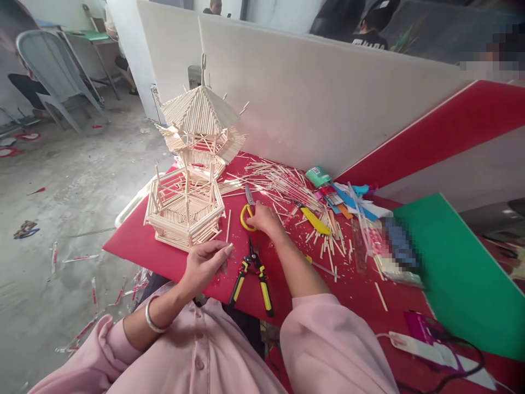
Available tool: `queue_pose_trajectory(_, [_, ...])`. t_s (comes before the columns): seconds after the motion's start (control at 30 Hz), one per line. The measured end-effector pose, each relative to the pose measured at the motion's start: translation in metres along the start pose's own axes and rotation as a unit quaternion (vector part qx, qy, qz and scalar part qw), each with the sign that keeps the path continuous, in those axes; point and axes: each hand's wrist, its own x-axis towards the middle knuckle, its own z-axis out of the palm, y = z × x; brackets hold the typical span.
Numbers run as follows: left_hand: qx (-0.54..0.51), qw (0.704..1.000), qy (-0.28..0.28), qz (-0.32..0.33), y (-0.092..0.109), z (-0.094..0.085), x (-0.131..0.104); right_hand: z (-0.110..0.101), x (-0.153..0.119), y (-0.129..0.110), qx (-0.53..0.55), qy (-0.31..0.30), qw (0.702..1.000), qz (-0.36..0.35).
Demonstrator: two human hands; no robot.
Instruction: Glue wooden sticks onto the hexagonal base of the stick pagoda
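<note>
My left hand [207,265] is closed in a pinch just in front of the stick model; something small and pale may be at its fingertips, too small to make out. My right hand [264,219] has its fingers closed on the yellow handle of the scissors [248,196], blades pointing away from me. Between my hands lie black-and-yellow cutting pliers [251,268], jaws pointing away. A thin wooden stick [228,225] lies beyond my left fingertips. The hexagonal wooden-stick base [186,210] has a railing and posts. Behind it stands a tiered stick pavilion [200,112] with a pointed roof.
Many loose sticks [279,178] cover the back of the red table [135,235]. A yellow-handled knife [315,220], a green packet [318,176] and plastic wrappers lie on the right. A white partition [279,98] stands behind; a green board [455,273] is at right.
</note>
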Motion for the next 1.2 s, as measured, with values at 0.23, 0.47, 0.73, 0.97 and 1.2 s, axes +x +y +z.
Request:
queue_pose_trajectory(0.23, [0.024, 0.999, 0.012, 0.043, 0.013, 0.000, 0.000, -0.020, -0.053, 0.027, 0.103, 0.122, 0.986, -0.039])
queue_pose_trajectory(0.47, [0.080, 0.989, 0.015, 0.125, 0.018, 0.002, 0.006, 0.010, -0.158, 0.034, 0.149, 0.239, 0.930, -0.238])
queue_pose_trajectory(0.73, [0.210, 0.950, 0.014, 0.233, 0.018, 0.001, 0.000, 0.024, -0.168, 0.024, 0.079, 0.237, 0.936, -0.247])
queue_pose_trajectory(0.97, [0.270, 0.918, 0.033, 0.287, 0.027, -0.001, -0.004, 0.029, -0.170, 0.015, 0.087, 0.240, 0.930, -0.264])
queue_pose_trajectory(1.2, [0.262, 0.925, 0.019, 0.274, 0.027, 0.001, -0.002, 0.034, -0.175, 0.014, 0.086, 0.256, 0.928, -0.257])
